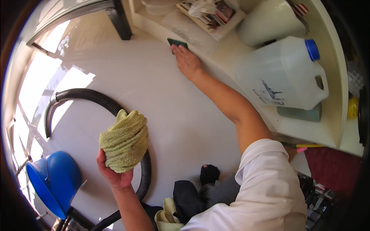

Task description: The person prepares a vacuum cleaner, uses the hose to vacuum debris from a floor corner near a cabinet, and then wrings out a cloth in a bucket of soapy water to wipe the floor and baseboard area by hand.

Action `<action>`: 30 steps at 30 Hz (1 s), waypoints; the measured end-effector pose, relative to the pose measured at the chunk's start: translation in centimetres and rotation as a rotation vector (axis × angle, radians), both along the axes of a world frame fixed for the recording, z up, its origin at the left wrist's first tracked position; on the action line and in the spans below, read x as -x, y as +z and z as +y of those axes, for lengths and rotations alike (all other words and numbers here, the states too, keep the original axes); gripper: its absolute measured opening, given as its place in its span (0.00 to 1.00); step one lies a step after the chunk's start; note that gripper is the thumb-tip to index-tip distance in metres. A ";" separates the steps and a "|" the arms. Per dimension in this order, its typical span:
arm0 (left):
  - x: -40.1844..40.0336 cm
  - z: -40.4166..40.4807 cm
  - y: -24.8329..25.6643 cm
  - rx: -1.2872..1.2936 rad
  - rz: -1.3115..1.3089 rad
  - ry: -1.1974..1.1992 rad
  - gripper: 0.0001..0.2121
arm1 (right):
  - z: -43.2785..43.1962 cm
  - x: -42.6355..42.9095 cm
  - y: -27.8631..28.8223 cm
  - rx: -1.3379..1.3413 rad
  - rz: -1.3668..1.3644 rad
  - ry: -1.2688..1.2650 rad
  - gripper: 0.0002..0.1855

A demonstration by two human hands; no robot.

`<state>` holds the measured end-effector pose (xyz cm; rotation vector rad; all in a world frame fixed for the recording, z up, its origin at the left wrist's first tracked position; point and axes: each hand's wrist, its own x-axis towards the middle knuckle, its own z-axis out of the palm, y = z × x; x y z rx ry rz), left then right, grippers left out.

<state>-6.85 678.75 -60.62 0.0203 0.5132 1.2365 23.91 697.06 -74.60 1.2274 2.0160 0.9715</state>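
My left hand [115, 173] grips a bunched yellow-green terry cloth [125, 141], held up above the floor and partly hiding a black corrugated hose [89, 95]. Farther forward, my right hand [186, 60] lies flat, fingers extended, on a dark green scouring pad [177, 44]. The pad sits against the white base edge of a shelf unit, where it meets the pale glossy floor [173, 121]. Another pale yellow cloth [169, 213] rests near my legs at the bottom.
A blue bucket [57, 179] is at the lower left beside the hose. A black metal leg [120, 23] stands ahead. The shelf unit on the right holds a translucent plastic jug [283, 75] with a blue cap, a white cylindrical container [271, 21] and a box of small items [212, 17].
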 end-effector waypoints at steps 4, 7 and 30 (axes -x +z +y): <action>-0.1 0.7 -0.4 -0.043 -0.055 -0.075 0.22 | -15.7 -10.7 0.1 -0.018 0.033 -0.033 0.25; -0.9 1.4 -0.5 -0.052 -0.066 -0.144 0.20 | -29.3 -20.3 2.1 0.081 -0.164 -0.133 0.28; 0.9 -0.3 1.7 -0.189 -0.051 -0.226 0.20 | -40.8 -24.6 6.6 0.347 -0.260 -0.369 0.28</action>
